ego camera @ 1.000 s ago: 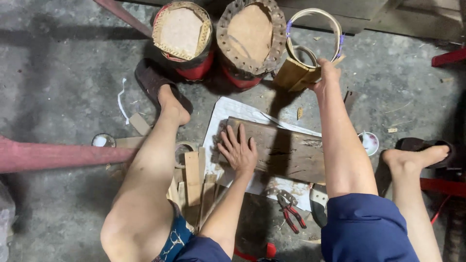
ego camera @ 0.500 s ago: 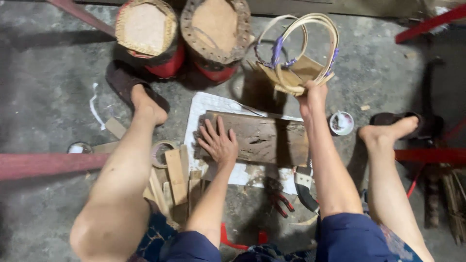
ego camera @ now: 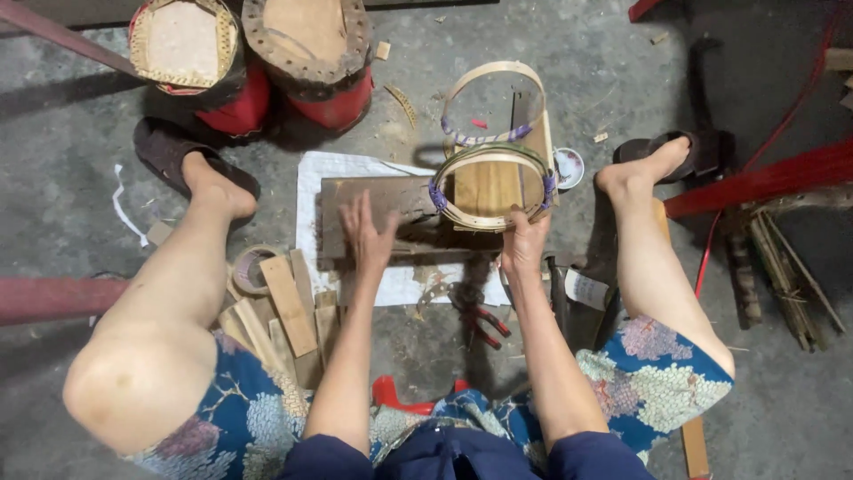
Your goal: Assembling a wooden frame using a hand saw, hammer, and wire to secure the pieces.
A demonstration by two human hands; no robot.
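Bamboo hoops (ego camera: 494, 182), two thin bent rings tied with purple binding around a small wooden frame, stand on the right end of the wooden board (ego camera: 378, 209), which lies on a white sheet on the floor. I judge this piece light and springy, but easy to deform, so the best hold is low at the near rim or on the stiff wooden frame, not in the middle of a ring. The right hand (ego camera: 524, 249) has its fingers closed on the near rim of the near hoop. The left hand (ego camera: 366, 236) lies flat on the board, its fingers spread and holding nothing. Compared with half a second ago, the hoops are now nearer, over the board instead of beyond it.
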